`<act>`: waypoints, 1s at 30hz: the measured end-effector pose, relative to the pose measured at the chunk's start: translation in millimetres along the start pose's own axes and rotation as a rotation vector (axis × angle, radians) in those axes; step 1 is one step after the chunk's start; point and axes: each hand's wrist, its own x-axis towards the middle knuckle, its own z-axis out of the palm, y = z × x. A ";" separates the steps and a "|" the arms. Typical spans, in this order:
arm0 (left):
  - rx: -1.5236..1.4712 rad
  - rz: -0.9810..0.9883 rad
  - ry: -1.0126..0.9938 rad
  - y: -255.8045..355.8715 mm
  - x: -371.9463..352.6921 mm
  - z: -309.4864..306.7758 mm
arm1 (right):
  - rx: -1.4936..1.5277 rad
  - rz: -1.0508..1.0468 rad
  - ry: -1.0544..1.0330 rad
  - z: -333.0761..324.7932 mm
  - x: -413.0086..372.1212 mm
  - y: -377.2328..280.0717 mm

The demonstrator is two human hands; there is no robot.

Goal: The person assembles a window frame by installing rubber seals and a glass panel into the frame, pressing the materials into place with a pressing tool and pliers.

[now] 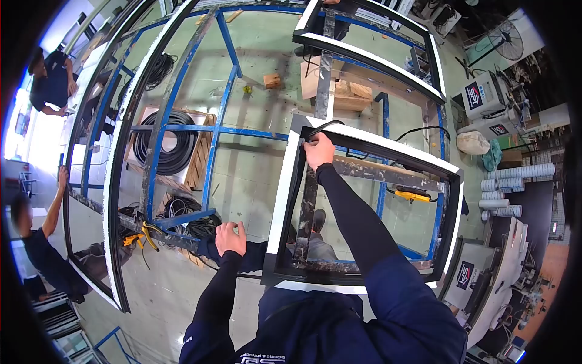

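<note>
A black-and-white rectangular frame (370, 136) lies on a blue metal rack (251, 131) in front of me. At the frame's upper left corner my right hand (319, 151) pinches a thin black strip (326, 126), which loops over the corner and runs down the frame's inner left side. My left hand (231, 239) is left of the frame, above a dark padded bar of the rack, its fingers raised and apart with nothing in them. Yellow-handled pliers (147, 236) hang on the rack left of my left hand. A yellow tool (413, 194) is visible through the frame's opening.
Another frame (376, 54) lies at the upper right, and a long frame (117, 151) spans the left. Two people (51, 82) (45, 255) stand beyond it. Coiled black strip (165, 142) sits in a crate below. A fan (505, 41) and machines (485, 97) stand at right.
</note>
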 end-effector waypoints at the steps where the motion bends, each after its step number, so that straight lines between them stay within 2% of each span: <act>1: 0.000 -0.006 -0.007 -0.2 0.1 0.4 | -0.002 0.028 -0.034 -2.2 0.2 -4.1; 7: 0.016 -0.019 -0.034 -1.3 0.9 1.0 | 0.093 0.207 -0.158 -4.1 9.8 -6.9; 18: 0.032 -0.007 -0.041 -3.6 1.6 3.6 | -0.129 0.268 -0.243 -2.1 25.2 -12.4; 21: 0.049 -0.003 -0.044 -5.3 1.0 4.9 | -0.247 0.204 -0.325 -6.7 27.3 -13.5; 22: 0.056 -0.002 -0.043 -5.3 1.3 5.2 | -0.106 0.391 -0.380 -9.8 27.2 -15.3; 25: 0.044 -0.002 -0.048 -4.4 0.7 4.4 | -0.090 0.433 -0.434 -10.3 29.6 -15.4; 29: 0.059 -0.005 -0.079 -3.0 1.9 2.6 | -0.069 0.387 -0.440 0.7 34.1 3.0; 30: 0.050 -0.030 -0.105 -2.1 1.4 0.7 | 0.137 0.506 -0.478 4.0 31.1 1.3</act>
